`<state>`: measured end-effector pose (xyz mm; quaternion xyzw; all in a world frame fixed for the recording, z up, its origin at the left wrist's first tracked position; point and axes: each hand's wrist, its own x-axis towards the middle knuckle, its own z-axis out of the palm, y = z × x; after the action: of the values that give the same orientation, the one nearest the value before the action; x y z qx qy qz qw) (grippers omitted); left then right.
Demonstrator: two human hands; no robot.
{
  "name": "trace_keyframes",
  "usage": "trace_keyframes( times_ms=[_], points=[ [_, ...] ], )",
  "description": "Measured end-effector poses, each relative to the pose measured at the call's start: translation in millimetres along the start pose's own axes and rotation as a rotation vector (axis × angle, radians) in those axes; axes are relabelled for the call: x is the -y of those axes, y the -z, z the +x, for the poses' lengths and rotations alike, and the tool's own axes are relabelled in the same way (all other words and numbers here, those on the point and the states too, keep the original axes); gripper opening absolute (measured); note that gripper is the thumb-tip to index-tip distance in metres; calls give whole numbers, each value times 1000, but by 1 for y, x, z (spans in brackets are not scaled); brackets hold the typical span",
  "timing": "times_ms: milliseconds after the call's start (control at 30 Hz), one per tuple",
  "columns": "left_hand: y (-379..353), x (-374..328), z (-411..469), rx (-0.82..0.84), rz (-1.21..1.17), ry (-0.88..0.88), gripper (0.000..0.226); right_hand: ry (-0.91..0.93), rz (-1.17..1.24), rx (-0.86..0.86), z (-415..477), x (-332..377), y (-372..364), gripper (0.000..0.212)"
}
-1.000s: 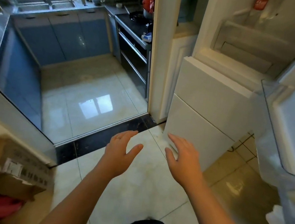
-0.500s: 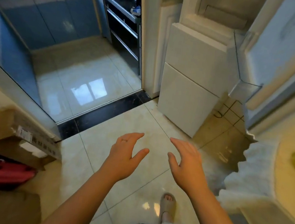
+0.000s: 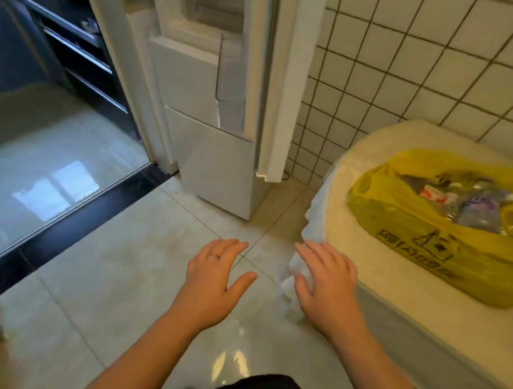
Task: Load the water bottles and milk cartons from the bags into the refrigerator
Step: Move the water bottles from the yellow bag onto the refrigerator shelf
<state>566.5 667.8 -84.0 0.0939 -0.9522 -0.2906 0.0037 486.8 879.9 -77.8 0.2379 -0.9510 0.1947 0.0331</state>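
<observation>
Two empty hands, fingers spread and relaxed: your left hand [image 3: 212, 281] and right hand [image 3: 324, 286], both left of the yellow bag [image 3: 430, 244] of water bottles [image 3: 476, 211].

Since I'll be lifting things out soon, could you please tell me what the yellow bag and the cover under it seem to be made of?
The yellow bag looks like thin, glossy plastic: it wrinkles, shines, and bottles show at its mouth. The cover beneath looks like pale, matte cloth or sheeting with a ruffled edge; I cannot tell which.
</observation>
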Motion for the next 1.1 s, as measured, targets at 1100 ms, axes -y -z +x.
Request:
trace_keyframes(
  times_ms=[1100],
  points=[
    [-182, -325, 247, 233, -63, -476, 61, -402, -188, -384, 25, -354, 161, 55]
  ],
)
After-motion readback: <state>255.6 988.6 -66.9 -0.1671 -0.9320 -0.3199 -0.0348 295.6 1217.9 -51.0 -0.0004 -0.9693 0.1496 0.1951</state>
